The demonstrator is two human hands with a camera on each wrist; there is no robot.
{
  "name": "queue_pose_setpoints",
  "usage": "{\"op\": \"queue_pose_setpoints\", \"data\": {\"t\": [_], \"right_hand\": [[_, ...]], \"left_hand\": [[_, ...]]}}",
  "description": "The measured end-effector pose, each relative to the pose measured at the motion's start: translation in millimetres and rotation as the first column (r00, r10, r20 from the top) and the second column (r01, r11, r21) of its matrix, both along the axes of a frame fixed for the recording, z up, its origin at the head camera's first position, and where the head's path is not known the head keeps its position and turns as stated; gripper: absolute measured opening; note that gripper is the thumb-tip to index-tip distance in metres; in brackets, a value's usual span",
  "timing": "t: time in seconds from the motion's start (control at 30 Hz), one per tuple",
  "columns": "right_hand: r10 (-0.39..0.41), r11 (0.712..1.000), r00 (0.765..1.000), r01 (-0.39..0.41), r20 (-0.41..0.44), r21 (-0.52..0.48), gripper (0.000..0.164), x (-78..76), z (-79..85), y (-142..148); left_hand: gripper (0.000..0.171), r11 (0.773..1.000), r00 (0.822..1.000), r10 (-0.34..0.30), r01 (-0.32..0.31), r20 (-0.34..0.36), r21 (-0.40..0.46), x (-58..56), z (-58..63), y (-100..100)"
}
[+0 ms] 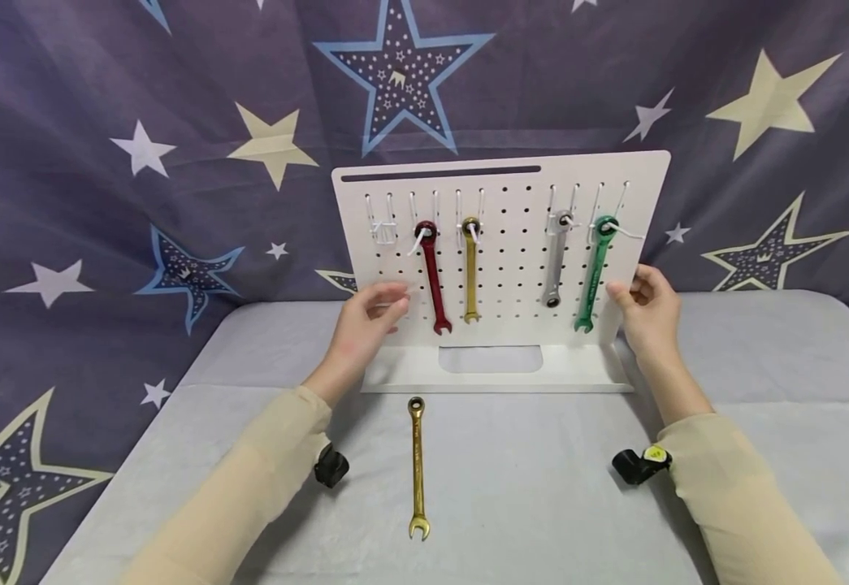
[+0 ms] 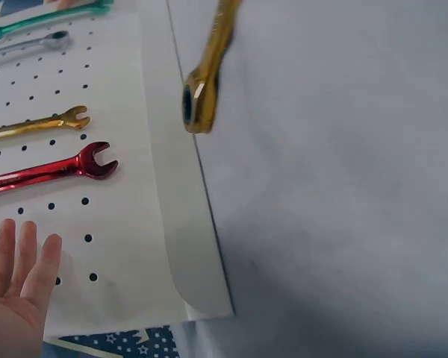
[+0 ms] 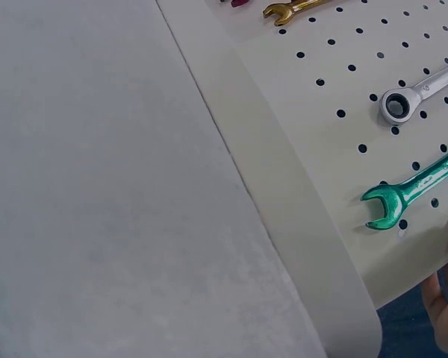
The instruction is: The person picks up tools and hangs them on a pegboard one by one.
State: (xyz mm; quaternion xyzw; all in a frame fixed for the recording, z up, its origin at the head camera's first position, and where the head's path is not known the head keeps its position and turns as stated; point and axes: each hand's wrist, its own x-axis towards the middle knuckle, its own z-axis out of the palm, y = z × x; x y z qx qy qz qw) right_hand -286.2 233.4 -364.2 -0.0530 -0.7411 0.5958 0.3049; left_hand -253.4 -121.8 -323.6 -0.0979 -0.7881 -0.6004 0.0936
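A white pegboard (image 1: pixel 512 280) stands upright on its base. My right hand (image 1: pixel 652 313) holds its right edge, thumb on the front face beside the green wrench (image 1: pixel 595 272) and fingers curled behind. My left hand (image 1: pixel 367 327) is at the lower left of the board, its fingers fairly straight in the left wrist view, near the red wrench (image 2: pixel 56 171). From hooks hang the red wrench, a gold wrench (image 1: pixel 471 272), a silver wrench (image 1: pixel 557 264) and the green one. Another gold wrench (image 1: pixel 418 471) lies on the table in front of the base.
A white wire hook (image 1: pixel 383 231) at the board's upper left has no wrench on it. The base (image 1: pixel 402 374) has a low front lip. A grey cloth covers the table (image 1: pixel 526 487). Behind hangs a dark curtain (image 1: pixel 197 162) with stars.
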Motion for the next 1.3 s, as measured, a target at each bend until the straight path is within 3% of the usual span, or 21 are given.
{"op": "queue_pose_setpoints", "data": {"t": [0.17, 0.47, 0.67, 0.8, 1.1, 1.3], "right_hand": [[0.007, 1.0, 1.0, -0.007, -0.005, -0.015, 0.034, 0.8, -0.1, -3], [0.004, 1.0, 0.999, -0.004, 0.032, -0.019, 0.035, -0.7, -5.3, 1], [-0.035, 0.999, 0.998, 0.035, 0.058, 0.001, 0.023, 7.2, -4.7, 12], [-0.031, 0.999, 0.998, 0.03, 0.049, 0.009, 0.021, 9.3, -1.8, 14], [-0.012, 1.0, 0.999, 0.012, 0.037, -0.006, 0.02, 4.5, 4.7, 5], [0.0, 1.0, 0.999, 0.001, 0.051, -0.009, 0.023, 3.4, 4.0, -1]], "left_hand": [[0.028, 0.996, 1.0, -0.018, 0.018, 0.002, -0.092, 20.8, -1.7, -14], [0.025, 0.973, 0.992, -0.11, 0.119, 0.058, -0.199, 56.1, -8.0, -24], [0.023, 0.95, 0.983, -0.155, 0.175, 0.096, -0.26, 68.0, -13.8, -16], [0.024, 0.933, 0.977, -0.141, 0.186, 0.161, -0.308, 72.1, -14.0, -16], [0.031, 0.88, 0.918, -0.156, 0.297, 0.364, -0.371, 86.6, -18.9, -19], [0.036, 0.896, 0.891, -0.14, 0.3, 0.431, -0.329, 93.8, -24.3, -10]]}}
